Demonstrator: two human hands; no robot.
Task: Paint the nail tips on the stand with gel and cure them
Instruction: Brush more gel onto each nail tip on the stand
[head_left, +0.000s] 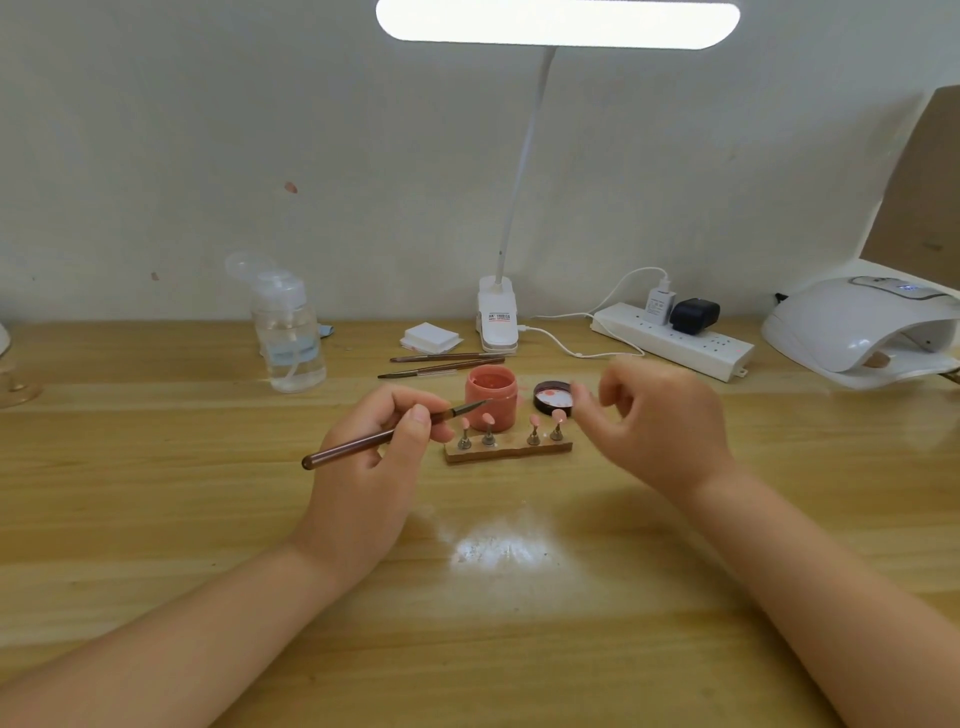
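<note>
Wooden table (156, 519) carries a white curing lamp (857, 332) at the far right edge, a power strip (675, 343), a clip lamp (497, 322), a clear bottle (291, 338) at left and two spare brushes (441, 364). Stand (509, 451) with four pink nail tips (488, 419) sits mid-table, the open gel jar (491, 397) and its lid (554, 398) just behind. Left hand (374, 457) pinches a brush (384, 436) above the leftmost tip; the blurred right hand (660, 421) hovers beside the stand, fingers loosely curled, holding nothing, with bare wood nearer the person.

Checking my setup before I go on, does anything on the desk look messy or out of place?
The stand has a gap in the middle: four nail tips, one post missing. The gel jar sits open, its lid lying inside-up beside it.
</note>
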